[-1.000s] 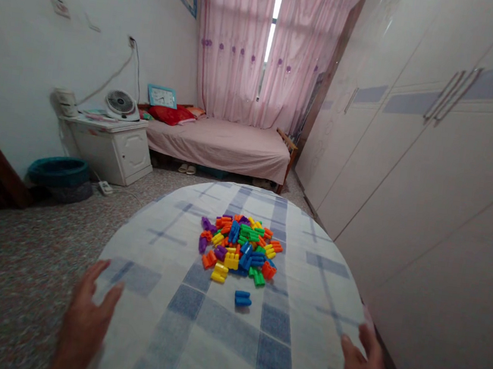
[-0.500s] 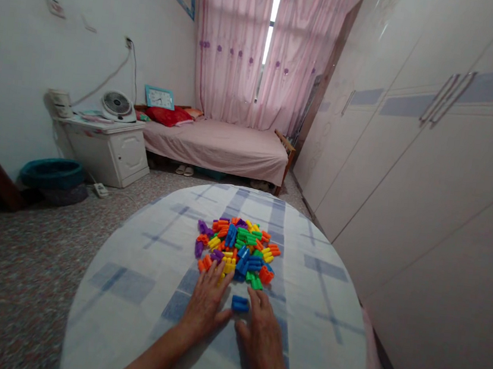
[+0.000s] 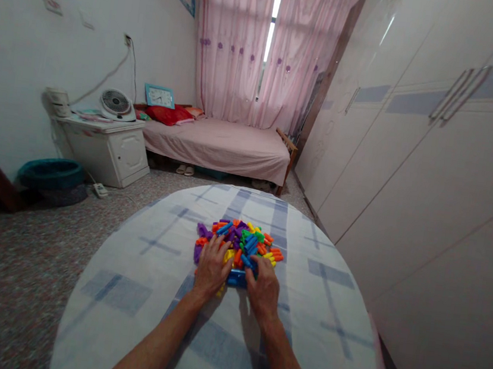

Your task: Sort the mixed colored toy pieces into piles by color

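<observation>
A pile of small plastic building pieces (image 3: 239, 240) in orange, purple, yellow, green and blue lies on the round table. My left hand (image 3: 213, 267) rests over the pile's near left side, fingers stretched out and apart on the pieces. At the near right edge, my right hand (image 3: 264, 285) has its fingers curled round a blue building piece (image 3: 248, 261), partly hidden by the fingertips. Between my two thumbs lies a longer blue piece (image 3: 237, 278) at the front of the pile. A bit of yellow shows beneath my left hand.
A blue-and-white checked cloth (image 3: 125, 295) covers the table. Beyond it stand a bed (image 3: 224, 143) and a white cabinet (image 3: 116, 150) with a fan (image 3: 116, 103) on top. A teal bin (image 3: 52, 175) sits on the floor at left; a wardrobe (image 3: 408, 186) lines the right.
Both hands have moved forward into the pile. The blue piece that lay apart between them is now against the pile's front. Pieces in the pile have shifted, and more purple shows.
</observation>
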The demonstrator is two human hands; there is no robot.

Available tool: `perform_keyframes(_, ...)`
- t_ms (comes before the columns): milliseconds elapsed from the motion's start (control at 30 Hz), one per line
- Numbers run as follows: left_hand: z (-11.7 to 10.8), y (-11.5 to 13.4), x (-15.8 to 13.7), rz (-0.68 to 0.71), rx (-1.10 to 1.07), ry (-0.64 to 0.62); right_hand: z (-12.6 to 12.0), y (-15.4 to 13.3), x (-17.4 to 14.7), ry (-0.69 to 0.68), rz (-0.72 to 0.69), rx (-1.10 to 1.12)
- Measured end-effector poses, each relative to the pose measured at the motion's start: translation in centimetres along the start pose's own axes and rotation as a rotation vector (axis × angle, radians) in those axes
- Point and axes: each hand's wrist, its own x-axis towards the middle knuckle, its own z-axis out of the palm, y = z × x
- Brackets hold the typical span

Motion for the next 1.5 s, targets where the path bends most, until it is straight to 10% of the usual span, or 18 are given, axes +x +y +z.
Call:
perform_keyframes(333, -0.7, -4.6, 0.1, -0.187, -0.173, 0.325, 0.9, 5.4, 0.9, 0.266, 0.063, 0.023)
perform_keyframes(567, 1.4, -6.4, 0.1, -0.442, -0.392, 0.110, 2.1, 7.4, 0.0, 0.207, 0.337, 0.147)
perform_keyframes(1167, 0.6, -5.6, 0.3, -0.324, -0.450, 0.113, 2.9, 4.3, -0.5, -0.033, -0.055, 0.194)
perform_keyframes(1500, 0.9, -5.5, 0.5, -0.401, -0.466, 0.099, 1.6, 6.4, 0.2, 0.167, 0.294, 0.291)
